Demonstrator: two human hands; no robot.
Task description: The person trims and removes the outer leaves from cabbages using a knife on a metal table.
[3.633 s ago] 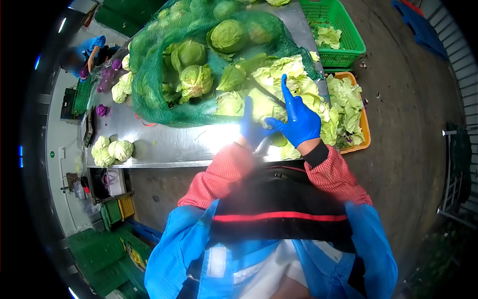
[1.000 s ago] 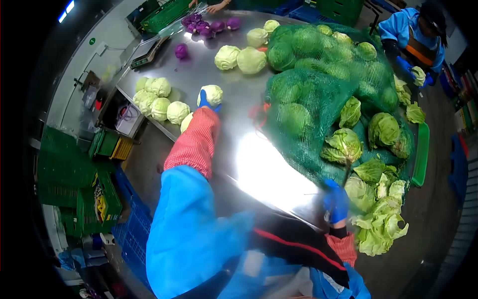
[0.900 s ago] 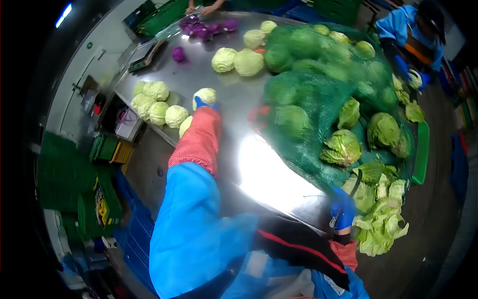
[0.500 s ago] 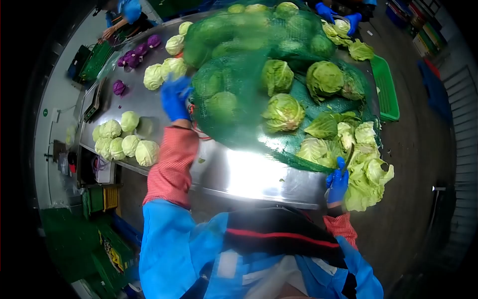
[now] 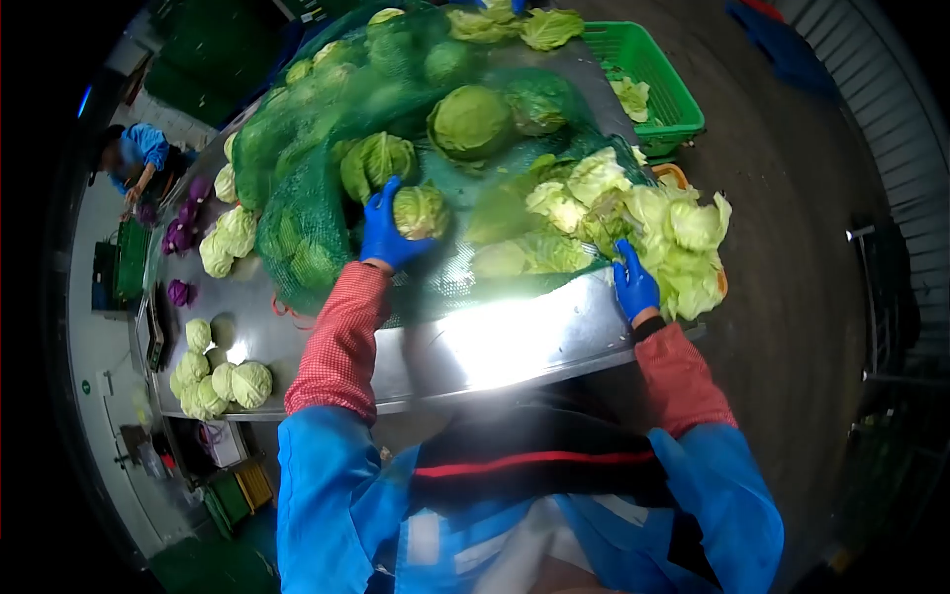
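My left hand, in a blue glove, is curled round a small green cabbage on the green net. Just beyond its fingertips sits another cabbage, and a larger, rounder cabbage lies farther back. My right hand, also gloved in blue, is beside a heap of loose cabbage leaves at the table's right edge. Its fingers are partly curled, and anything inside them is hidden from me.
Trimmed pale cabbages and purple cabbages stand on the left of the metal table. Netted cabbages fill the back left. A green crate holds leaves at the back right. A co-worker is at the far left.
My left hand has gone from the pale cabbages at the left to the small cabbage on the net and taken hold of it. My right hand stays by the leaves; the view has turned.
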